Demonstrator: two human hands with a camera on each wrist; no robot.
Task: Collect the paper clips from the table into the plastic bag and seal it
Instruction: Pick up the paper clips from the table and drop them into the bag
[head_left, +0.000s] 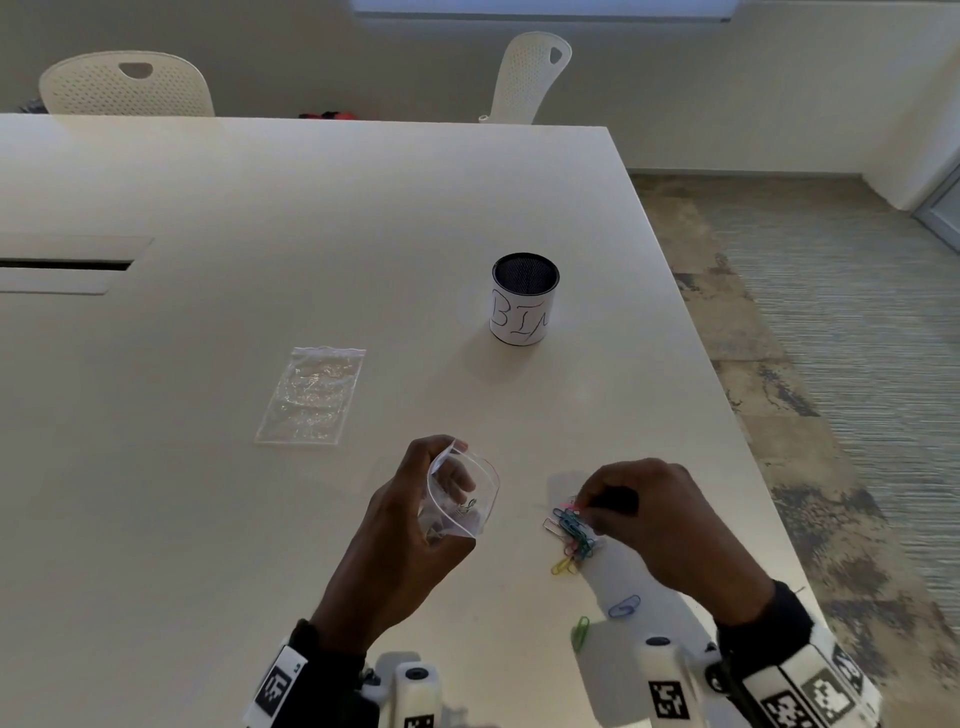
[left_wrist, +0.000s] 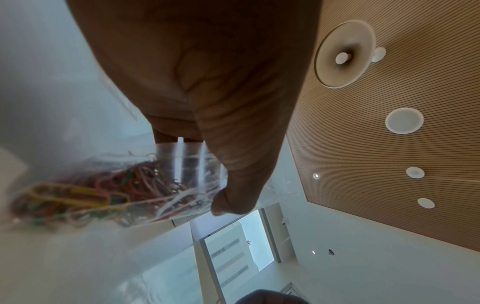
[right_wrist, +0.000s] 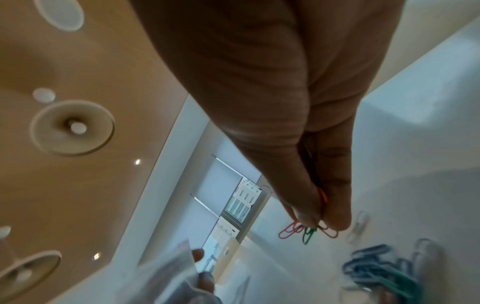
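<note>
My left hand (head_left: 415, 514) holds a small clear plastic bag (head_left: 462, 493) upright above the table, its mouth open; the left wrist view shows several coloured paper clips in the bag (left_wrist: 109, 189). To its right, my right hand (head_left: 639, 509) reaches down onto a pile of coloured paper clips (head_left: 571, 535) on the white table (head_left: 260, 260). In the right wrist view, thumb and finger pinch a few clips (right_wrist: 322, 224), red and green ones hanging from the fingertips. A blue clip (head_left: 623, 606) and a green clip (head_left: 580, 631) lie apart, nearer me.
A second clear bag (head_left: 311, 397) lies flat to the left of my hands. A black mesh cup labelled BIN (head_left: 523, 299) stands farther back. The table's right edge (head_left: 727, 415) runs close to my right hand. Two white chairs (head_left: 124, 83) stand at the far side.
</note>
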